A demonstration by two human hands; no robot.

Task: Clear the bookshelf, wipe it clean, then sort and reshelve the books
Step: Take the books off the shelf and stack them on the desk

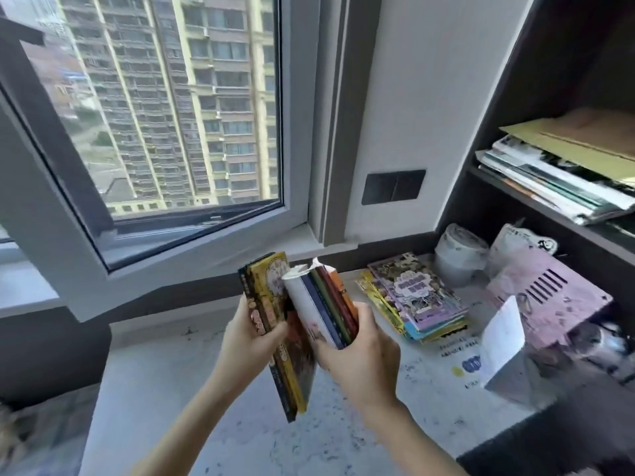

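Head view: the fingers (pixel 275 333) of your left hand (pixel 249 341) are curled round a small clutch of yellow-and-black books (pixel 292 383), thumb across the front cover, the rest behind the spines. The clutch looks like 2 or 3 volumes, though the blur makes the count unsure. It stands nearly upright, top tilted left, lower end hanging below your palm.

Your right hand (pixel 360 365) grips the bottom of a second bundle of thin books (pixel 323 304), with spines showing white, blue, green, red and orange. Your fingers wrap over its right side and your thumb presses its left. This bundle leans left, its top edge touching the yellow cover of the other clutch. Both loads are held in the air above the pale desk (pixel 206 389), in front of the window (pixel 154 115).

Just right of your right hand, a flat stack of colourful books (pixel 415 297) lies on the desk. Beyond it sit a white roll (pixel 460 252), a pink slotted box (pixel 546 297) and a folded white card (pixel 505 338). The dark bookshelf (pixel 515 80) rises at the far right, where a shelf carries a pile of magazines (pixel 549 180) under a sheet of cardboard (pixel 584 139).
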